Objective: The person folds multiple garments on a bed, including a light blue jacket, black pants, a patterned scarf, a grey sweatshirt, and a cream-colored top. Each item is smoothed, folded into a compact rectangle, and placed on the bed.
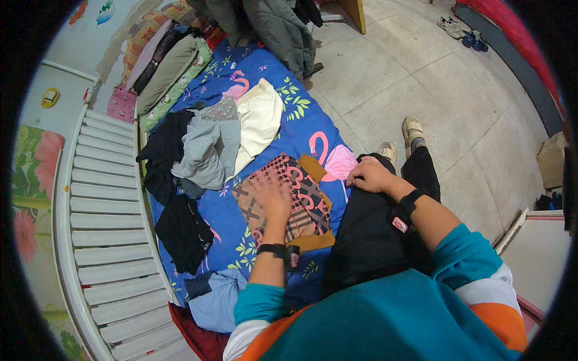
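My left hand (272,193) lies flat, fingers spread and slightly blurred, on a folded patterned garment (309,198). The garment mixes pink, black and tan prints, with mustard-brown bands along its edges. My right hand (371,174) rests on the knee of my black trousers (361,230), its fingers curled under; whether they pinch the cloth is hidden. Beyond my left hand lie a grey garment (205,153) and a cream garment (259,117). A crumpled black garment (185,234) is to its left, and a light-blue garment (216,300) is nearer to me.
Everything lies on a bed with a blue flamingo-print sheet (235,207). White slatted rails (108,221) run along the left. Folded bedding (169,76) and a dark grey padded coat (282,36) are at the far end. A tiled floor (384,85) stretches to the right.
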`<action>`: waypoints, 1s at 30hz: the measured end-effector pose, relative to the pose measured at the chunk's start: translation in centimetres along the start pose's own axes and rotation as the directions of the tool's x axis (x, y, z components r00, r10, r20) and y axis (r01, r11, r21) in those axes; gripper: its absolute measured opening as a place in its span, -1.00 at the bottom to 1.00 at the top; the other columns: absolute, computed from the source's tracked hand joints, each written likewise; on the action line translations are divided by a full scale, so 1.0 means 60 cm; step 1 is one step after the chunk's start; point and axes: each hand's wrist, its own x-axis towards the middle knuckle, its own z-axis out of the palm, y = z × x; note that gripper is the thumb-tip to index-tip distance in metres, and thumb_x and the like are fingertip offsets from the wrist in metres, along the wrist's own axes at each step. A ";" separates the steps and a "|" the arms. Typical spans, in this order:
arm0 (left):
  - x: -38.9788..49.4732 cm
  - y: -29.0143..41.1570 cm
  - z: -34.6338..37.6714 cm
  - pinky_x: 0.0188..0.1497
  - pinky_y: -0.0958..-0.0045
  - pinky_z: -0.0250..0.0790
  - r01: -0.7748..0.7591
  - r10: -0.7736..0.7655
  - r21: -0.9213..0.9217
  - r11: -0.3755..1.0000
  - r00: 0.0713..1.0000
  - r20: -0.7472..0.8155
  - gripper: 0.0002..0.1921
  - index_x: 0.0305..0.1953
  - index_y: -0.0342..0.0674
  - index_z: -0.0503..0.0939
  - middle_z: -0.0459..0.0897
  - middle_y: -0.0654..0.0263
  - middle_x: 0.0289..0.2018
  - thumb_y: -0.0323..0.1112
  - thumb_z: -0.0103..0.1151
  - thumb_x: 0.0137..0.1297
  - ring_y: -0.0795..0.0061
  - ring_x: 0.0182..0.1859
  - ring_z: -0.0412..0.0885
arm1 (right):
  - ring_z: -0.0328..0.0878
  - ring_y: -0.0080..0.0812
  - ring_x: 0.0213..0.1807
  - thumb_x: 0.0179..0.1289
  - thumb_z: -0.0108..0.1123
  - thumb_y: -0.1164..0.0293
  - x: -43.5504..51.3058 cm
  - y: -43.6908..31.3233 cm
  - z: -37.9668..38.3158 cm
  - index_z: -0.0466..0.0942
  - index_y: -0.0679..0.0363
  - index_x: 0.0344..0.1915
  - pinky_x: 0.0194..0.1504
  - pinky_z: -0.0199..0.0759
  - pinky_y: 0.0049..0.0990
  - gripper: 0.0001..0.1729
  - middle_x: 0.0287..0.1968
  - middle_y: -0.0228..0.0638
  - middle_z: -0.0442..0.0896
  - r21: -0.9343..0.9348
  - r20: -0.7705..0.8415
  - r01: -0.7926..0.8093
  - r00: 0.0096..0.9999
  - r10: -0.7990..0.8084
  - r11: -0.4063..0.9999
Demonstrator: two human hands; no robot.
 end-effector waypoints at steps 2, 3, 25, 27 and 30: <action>-0.007 0.036 0.017 0.32 -0.15 -0.32 -0.004 0.028 -0.139 0.990 0.985 0.169 -0.40 0.33 -0.09 0.11 -0.01 -0.11 0.33 -0.04 -0.17 0.30 -0.24 0.34 -0.08 | 0.50 -0.22 -0.30 -0.02 0.13 0.33 0.000 0.001 -0.001 0.65 -0.09 -0.43 -0.08 0.26 -0.30 -0.85 -0.45 -0.37 0.63 0.013 -0.004 -0.007 1.000 0.007 1.000; -0.007 0.044 0.023 0.32 -0.15 -0.31 0.028 -0.002 -0.106 0.994 0.971 0.240 -0.40 0.33 -0.07 0.10 -0.01 -0.10 0.33 -0.04 -0.17 0.30 -0.24 0.34 -0.09 | 0.50 -0.22 -0.30 -0.02 0.13 0.33 0.001 0.001 -0.001 0.65 -0.09 -0.43 -0.08 0.25 -0.30 -0.85 -0.45 -0.38 0.63 0.012 -0.009 -0.009 1.000 0.009 1.000; -0.139 0.039 -0.095 0.35 0.08 -0.18 -0.129 0.219 -0.662 0.738 0.974 0.053 -0.42 0.15 -0.24 0.34 0.17 -0.07 0.25 -0.24 0.19 0.08 -0.04 0.34 0.03 | 0.51 -0.26 -0.32 -0.02 0.13 0.34 0.001 -0.009 -0.007 0.65 -0.05 -0.45 -0.08 0.25 -0.31 -0.87 -0.45 -0.43 0.65 0.007 -0.002 0.014 1.000 -0.014 1.000; -0.140 -0.037 -0.087 0.30 0.20 0.00 0.157 -0.155 -0.602 0.783 0.986 0.055 -0.42 0.16 -0.31 0.31 0.23 -0.07 0.21 -0.35 0.20 0.08 0.00 0.28 0.16 | 0.52 -0.28 -0.31 -0.01 0.13 0.34 0.002 -0.008 -0.007 0.64 -0.05 -0.44 -0.08 0.25 -0.31 -0.87 -0.42 -0.42 0.66 0.002 -0.005 0.009 1.000 -0.009 1.000; -0.140 -0.125 -0.065 0.09 0.27 0.24 0.693 -0.661 -0.542 0.475 0.688 0.300 -0.33 0.16 -0.43 0.26 0.35 -0.01 0.09 -0.24 0.28 0.07 0.14 0.12 0.35 | 0.50 -0.27 -0.28 0.00 0.13 0.35 0.004 -0.008 -0.008 0.64 -0.04 -0.44 -0.09 0.24 -0.31 -0.87 -0.40 -0.41 0.66 0.036 0.011 0.023 1.000 -0.024 0.999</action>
